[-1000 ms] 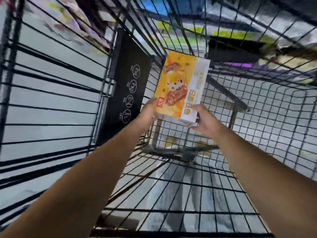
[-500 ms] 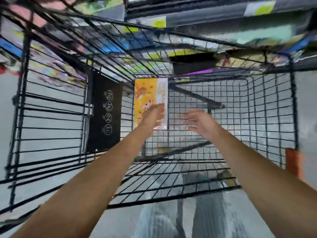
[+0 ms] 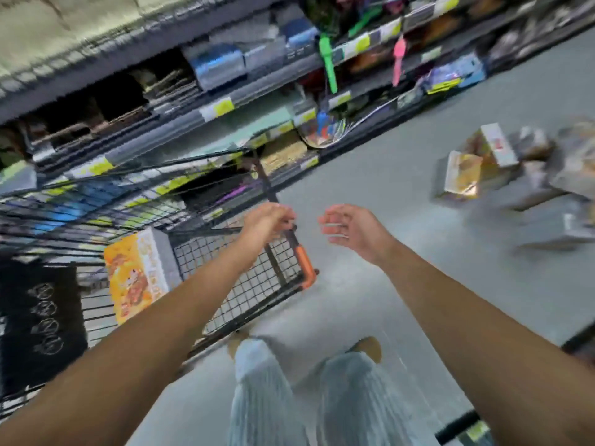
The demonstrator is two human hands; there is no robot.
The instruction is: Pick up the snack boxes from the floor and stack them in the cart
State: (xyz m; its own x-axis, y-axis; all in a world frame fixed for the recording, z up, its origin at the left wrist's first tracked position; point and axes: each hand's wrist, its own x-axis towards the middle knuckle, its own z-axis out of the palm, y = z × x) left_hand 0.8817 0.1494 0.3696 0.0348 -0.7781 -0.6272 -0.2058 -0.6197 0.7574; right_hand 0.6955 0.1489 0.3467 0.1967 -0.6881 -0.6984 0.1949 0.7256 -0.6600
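**Snack box** (image 3: 136, 272): orange, one listed. It is stood on end against the wire wall of the cart (image 3: 244, 284), lower left of the frame, and is judged to be parked there so that room is left beside it for a stack.

**Floor boxes** (image 3: 463, 178): a blurred heap at the upper right, lying on the floor (image 3: 386, 194) well apart from the cart. The count cannot be told.

**Left hand** (image 3: 269, 220) and **right hand** (image 3: 349, 225): both empty, with fingers loosely curled. They are held near each other at mid-frame by the cart's corner and are judged free for the next pick.

**Shelves** (image 3: 193, 101): stocked and blurred, across the top of the frame.
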